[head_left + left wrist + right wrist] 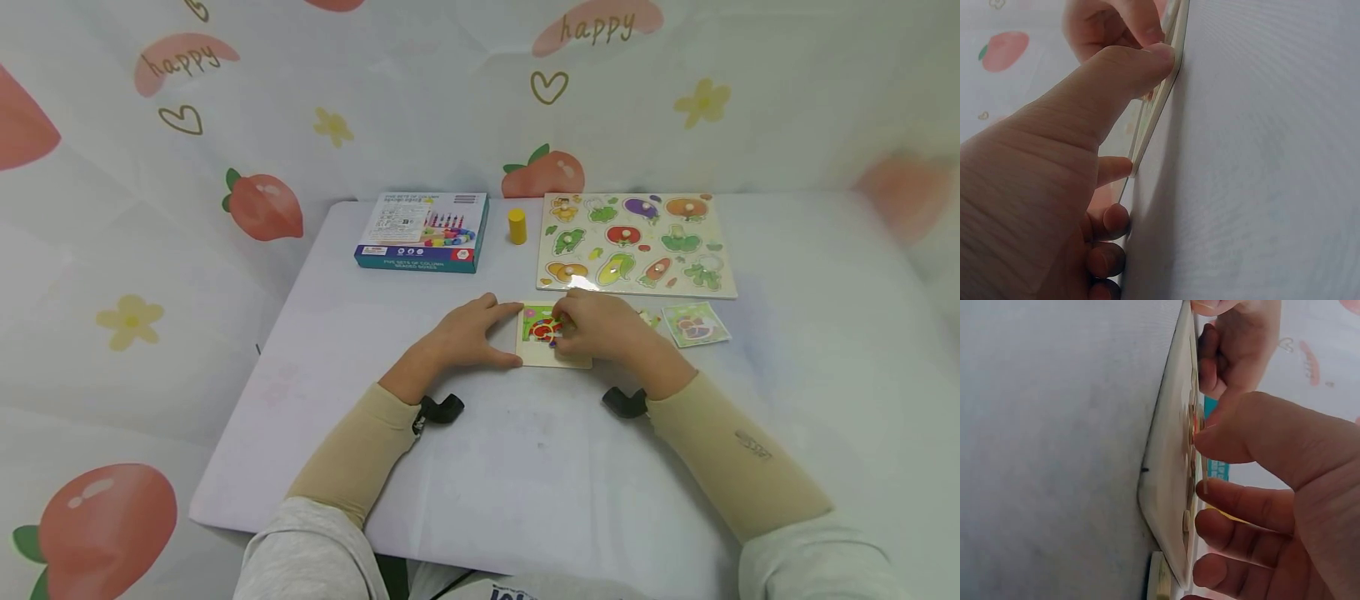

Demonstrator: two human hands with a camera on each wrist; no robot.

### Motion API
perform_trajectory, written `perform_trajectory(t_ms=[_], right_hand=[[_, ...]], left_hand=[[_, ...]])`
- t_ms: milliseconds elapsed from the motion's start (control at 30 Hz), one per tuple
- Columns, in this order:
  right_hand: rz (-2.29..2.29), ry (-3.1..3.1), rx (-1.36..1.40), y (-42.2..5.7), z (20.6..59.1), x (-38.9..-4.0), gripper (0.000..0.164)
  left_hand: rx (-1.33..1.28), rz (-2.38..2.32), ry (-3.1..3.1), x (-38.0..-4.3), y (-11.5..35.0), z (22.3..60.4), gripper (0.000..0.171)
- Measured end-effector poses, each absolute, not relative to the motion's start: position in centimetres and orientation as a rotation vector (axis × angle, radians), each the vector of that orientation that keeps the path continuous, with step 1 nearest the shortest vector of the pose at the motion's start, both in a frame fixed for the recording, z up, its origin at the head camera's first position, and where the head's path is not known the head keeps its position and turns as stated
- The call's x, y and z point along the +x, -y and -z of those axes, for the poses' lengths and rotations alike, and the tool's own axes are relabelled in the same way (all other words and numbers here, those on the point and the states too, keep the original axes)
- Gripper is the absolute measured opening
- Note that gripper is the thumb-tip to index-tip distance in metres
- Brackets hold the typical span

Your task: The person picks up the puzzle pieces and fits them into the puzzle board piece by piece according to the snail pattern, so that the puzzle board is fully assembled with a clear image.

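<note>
Touching small puzzle board (551, 358) along its nine-o'clock edge with left hand (468, 335), spread apart, pinching thin piece (1204, 465) over board's three-o'clock side with right hand (603, 329)

Soft even head-view light, glare on vegetable board (652, 229), rightmost peach print (909, 197) blurred; dimmer wrist views

Your white table (525, 467) carries a vegetable puzzle board (585, 240); left of it stand a yellow cylinder (517, 227), then a white-and-teal box (405, 231). On its near side lie a small wooden jigsaw tray (534, 357), a square picture tile (696, 324) and, apparently, half-hidden loose pieces (648, 318).
</note>
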State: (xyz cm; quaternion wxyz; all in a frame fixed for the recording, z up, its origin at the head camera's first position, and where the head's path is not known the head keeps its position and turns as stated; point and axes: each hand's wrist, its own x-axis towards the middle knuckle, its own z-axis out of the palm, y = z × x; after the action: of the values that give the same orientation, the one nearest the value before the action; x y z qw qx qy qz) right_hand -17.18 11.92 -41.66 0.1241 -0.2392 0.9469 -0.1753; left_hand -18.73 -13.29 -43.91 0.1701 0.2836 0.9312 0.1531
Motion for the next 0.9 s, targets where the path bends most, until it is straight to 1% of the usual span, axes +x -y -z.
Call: perform_trajectory(t_ms=[333, 500, 733, 800, 900], right_hand=[[0.555, -2.709, -0.620, -11.88, 41.82, -17.24, 0.050], [0.549, -2.715, -0.618, -11.96, 41.90, -17.18, 0.045], [0.482, -2.769, -0.641, -11.97, 41.56, -17.12, 0.028], [0.454, -2.776, -0.658, -11.95, 41.44, -17.06, 0.028], [0.444, -2.750, -0.661, -11.94, 41.38, -17.00, 0.031]], left_hand=[[0.795, -0.425, -2.643, -18.72, 13.29, 43.89, 0.093], [0.793, -0.417, -2.643, -18.72, 13.30, 43.87, 0.094], [0.786, -0.414, -2.647, -18.71, 13.24, 43.69, 0.094], [0.785, -0.415, -2.644, -18.71, 13.22, 43.67, 0.094], [0.783, -0.421, -2.639, -18.68, 13.23, 43.70, 0.094]])
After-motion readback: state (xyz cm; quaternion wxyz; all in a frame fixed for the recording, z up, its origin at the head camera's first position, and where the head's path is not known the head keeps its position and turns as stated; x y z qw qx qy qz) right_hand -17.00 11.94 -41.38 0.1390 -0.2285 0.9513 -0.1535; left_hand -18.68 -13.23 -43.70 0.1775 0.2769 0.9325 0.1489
